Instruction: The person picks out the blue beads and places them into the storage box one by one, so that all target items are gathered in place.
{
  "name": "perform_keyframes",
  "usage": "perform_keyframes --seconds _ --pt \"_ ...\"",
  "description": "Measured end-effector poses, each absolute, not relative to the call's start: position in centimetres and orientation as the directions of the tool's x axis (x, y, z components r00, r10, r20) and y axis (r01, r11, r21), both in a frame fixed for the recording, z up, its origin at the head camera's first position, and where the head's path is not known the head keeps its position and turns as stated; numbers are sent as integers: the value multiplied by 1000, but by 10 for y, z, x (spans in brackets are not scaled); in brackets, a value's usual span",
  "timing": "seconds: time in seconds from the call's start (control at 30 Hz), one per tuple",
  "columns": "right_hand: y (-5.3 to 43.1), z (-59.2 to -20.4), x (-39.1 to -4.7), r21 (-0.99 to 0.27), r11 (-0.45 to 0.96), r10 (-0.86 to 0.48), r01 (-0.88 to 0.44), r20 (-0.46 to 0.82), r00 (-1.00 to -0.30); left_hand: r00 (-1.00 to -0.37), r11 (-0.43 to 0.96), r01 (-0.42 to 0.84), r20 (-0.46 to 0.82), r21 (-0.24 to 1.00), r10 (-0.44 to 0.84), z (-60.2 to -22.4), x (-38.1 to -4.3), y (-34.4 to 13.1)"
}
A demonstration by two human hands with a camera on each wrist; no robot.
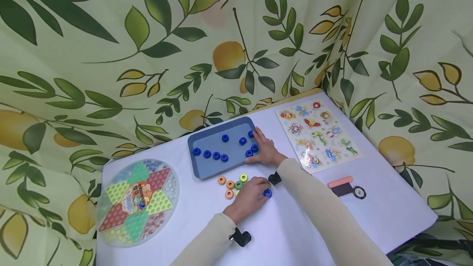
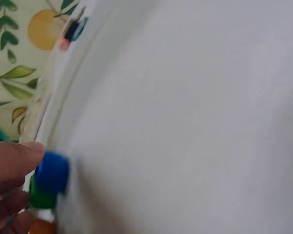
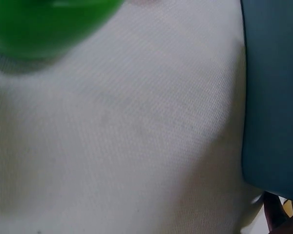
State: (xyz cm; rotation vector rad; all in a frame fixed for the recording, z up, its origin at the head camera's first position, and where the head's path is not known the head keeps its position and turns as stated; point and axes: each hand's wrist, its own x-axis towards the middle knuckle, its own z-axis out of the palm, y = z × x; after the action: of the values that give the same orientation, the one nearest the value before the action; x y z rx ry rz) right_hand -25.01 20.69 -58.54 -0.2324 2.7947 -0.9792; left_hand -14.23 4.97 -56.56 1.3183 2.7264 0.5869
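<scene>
In the head view, my left hand [image 1: 249, 196] is low over the table beside a cluster of small orange, yellow and green rings [image 1: 230, 184]. Its fingers and thumb pinch a blue ring [image 1: 267, 193]. The left wrist view shows the thumb against that blue ring [image 2: 53, 171], with a green ring [image 2: 43, 199] just behind. My right hand [image 1: 267, 152] lies with spread fingers over the right side of a blue-grey tray [image 1: 201, 171]. One blue ring [image 1: 251, 134] is by its fingertips. Several blue rings [image 1: 216, 156] lie inside the tray.
A round Chinese checkers board [image 1: 138, 202] takes up the table's left side. Back right lies a sheet of insect pictures [image 1: 318, 134]. A pink bar [image 1: 340, 182], a dark card-like piece [image 1: 342, 190] and a round black-and-white disc [image 1: 359, 192] sit nearer the right. Patterned curtains border the table.
</scene>
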Motion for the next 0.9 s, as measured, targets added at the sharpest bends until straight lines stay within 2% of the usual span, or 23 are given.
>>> perform_keyframes --seconds 0.2,0.37,0.63,0.77,0.9 --pt "206 -586 -249 -626 776 -188 -80 -108 -976 -602 562 789 130 247 788 -579 -132 61" --pt "207 -583 -248 -633 769 -199 -88 -105 -974 -604 569 788 113 236 789 -581 -130 58" --pt "207 -584 -248 -620 781 -195 -78 -123 -973 -647 566 741 159 361 745 -586 -124 54" --pt "207 -583 -248 -615 784 -207 -84 -131 -970 -718 571 663 193 485 669 -577 -128 48" --pt "207 -583 -249 -622 779 -202 -83 -122 -972 -810 578 543 200 609 551 -558 -148 34"
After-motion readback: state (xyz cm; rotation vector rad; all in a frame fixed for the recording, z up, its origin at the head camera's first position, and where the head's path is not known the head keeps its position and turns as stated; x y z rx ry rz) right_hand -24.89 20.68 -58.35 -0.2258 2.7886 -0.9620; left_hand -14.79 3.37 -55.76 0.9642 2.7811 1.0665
